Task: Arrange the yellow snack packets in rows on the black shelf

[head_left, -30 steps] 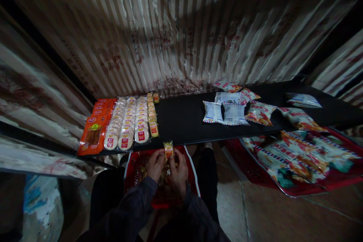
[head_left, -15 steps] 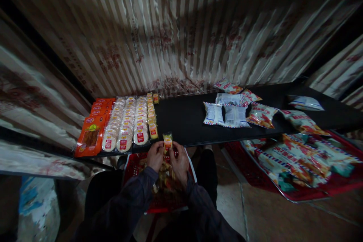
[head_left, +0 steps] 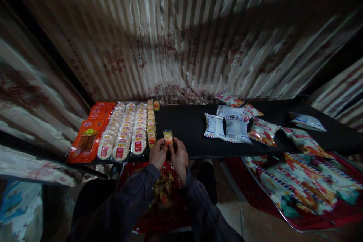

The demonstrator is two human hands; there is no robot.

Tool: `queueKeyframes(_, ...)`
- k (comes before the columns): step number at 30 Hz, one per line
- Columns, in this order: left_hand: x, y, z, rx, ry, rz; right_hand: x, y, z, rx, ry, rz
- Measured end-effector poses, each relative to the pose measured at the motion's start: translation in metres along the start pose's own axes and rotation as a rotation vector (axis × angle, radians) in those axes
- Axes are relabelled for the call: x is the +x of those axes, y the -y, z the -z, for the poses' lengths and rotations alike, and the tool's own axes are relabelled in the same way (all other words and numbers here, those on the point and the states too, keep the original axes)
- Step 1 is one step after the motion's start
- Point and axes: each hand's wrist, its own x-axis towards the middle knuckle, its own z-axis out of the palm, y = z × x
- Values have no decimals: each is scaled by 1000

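Observation:
Between my two hands, at the shelf's front edge, a small yellow snack packet (head_left: 168, 136) with a red label stands upright. My left hand (head_left: 158, 154) pinches its left side, and my right hand (head_left: 179, 155) grips its right side. Just left of it runs a row of similar yellow packets (head_left: 151, 121) from front to back, with one more at the rear starting another column. Beside that row lie columns of round white wrapped crackers (head_left: 138, 141). Under my forearms a red basket (head_left: 129, 172) holds more small yellow packets (head_left: 164, 193).
On the black shelf (head_left: 181, 121), orange snack bags (head_left: 86, 140) lie at far left. Several puffed white-and-red bags (head_left: 263, 130) are scattered right of centre. Below them a second red basket (head_left: 347, 217) is piled with such bags. A striped curtain (head_left: 176, 45) hangs behind.
Both hands have brought the packet a little forward, over the shelf's front edge. The view has tilted up slightly, so the shelf and baskets sit lower in the picture.

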Motion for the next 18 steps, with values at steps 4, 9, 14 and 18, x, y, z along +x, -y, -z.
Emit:
queueKeyframes(4, 10, -21, -3, -9, 19, -8, 23, 6, 0, -28, -10, 31)
queueKeyframes(9, 27, -40, -4, -39, 51, -25, 51, 14, -4, -55, -18, 59)
queueKeyframes(14, 51, -51, 2, -12, 14, -31, 73, 25, -10, -42, 9, 79)
queueKeyframes(18, 68, -61, 11, -55, 68, 12, 88, 29, -17, -56, 33, 95)
